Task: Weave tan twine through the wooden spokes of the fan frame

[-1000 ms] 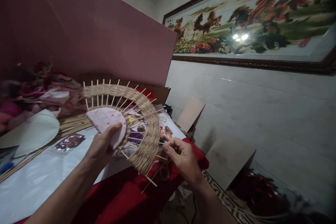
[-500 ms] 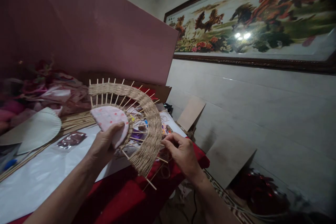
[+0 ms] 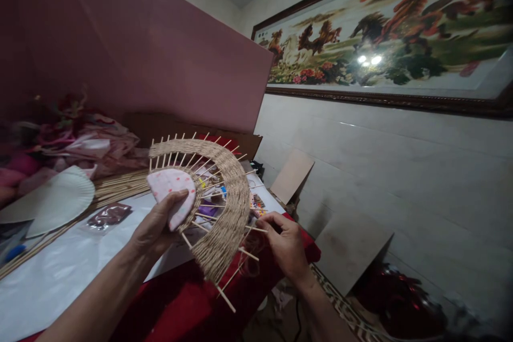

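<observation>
A half-round woven fan (image 3: 238,192), made of thin sticks with a broad band of tan twine, is held up over the table. White cloth with red spots (image 3: 163,181) covers its inner half-disc. My left hand (image 3: 158,222) is closed on this padded part, thumb on top and fingers hidden behind. At the fan's right edge, my right hand (image 3: 287,246) pinches thumb and forefinger together beside the protruding stick tips. What lies in that pinch is too small to make out. Below it, a loose coil of twine (image 3: 251,266) is partly visible.
White sheeting (image 3: 52,283) and red cloth (image 3: 180,304) cover the table. A packet of brown material (image 3: 109,216), a pale pleated fan (image 3: 66,197) and a bundle of long sticks (image 3: 116,186) lie left. Pink fabric (image 3: 108,144) is heaped behind; boards (image 3: 292,175) lean at the wall.
The fan has tilted and shifted slightly down and right, its lower stick ends now nearer me. My right hand has moved slightly right and down, still pinched.
</observation>
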### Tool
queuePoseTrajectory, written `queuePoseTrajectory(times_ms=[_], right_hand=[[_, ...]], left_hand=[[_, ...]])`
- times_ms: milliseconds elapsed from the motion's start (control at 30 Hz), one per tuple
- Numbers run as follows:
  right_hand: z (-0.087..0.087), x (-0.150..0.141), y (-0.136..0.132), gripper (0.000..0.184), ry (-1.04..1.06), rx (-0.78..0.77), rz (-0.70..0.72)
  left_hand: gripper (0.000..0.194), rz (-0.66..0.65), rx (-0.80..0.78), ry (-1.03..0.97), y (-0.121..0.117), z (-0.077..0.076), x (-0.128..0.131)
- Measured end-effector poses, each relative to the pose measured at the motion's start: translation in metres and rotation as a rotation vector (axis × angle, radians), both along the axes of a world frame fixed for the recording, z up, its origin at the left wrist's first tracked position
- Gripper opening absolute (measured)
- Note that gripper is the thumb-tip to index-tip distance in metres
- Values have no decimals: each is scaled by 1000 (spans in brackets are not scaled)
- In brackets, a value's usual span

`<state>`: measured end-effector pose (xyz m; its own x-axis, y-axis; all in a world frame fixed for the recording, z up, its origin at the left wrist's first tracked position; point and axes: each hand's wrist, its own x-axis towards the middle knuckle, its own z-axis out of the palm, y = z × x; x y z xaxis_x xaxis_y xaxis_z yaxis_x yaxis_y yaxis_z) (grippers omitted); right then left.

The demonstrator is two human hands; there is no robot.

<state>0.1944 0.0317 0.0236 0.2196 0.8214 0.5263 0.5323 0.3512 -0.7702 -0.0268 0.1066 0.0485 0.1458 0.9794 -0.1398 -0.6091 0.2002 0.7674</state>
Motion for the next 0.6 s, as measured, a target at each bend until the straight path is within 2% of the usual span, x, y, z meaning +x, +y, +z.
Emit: queuePoseTrajectory(times_ms=[133,233,333,500,600], right_hand=[[-7,-9,7,21,223,-69,148],[-9,-10,13,21,296,-82,179],[-8,-6,16,21,223,-44,113],[3,2,14,21,61,26,14],[9,5,10,19,-80,133,-75]], left_hand=[[8,-33,-24,38,1,-2,0],[10,-42,-14,30,2,-4,-1],[9,-50,-7,37,3,-6,-3],[10,-88,24,73,5,-9,-4],[11,-88,22,104,6,-10,-3]])
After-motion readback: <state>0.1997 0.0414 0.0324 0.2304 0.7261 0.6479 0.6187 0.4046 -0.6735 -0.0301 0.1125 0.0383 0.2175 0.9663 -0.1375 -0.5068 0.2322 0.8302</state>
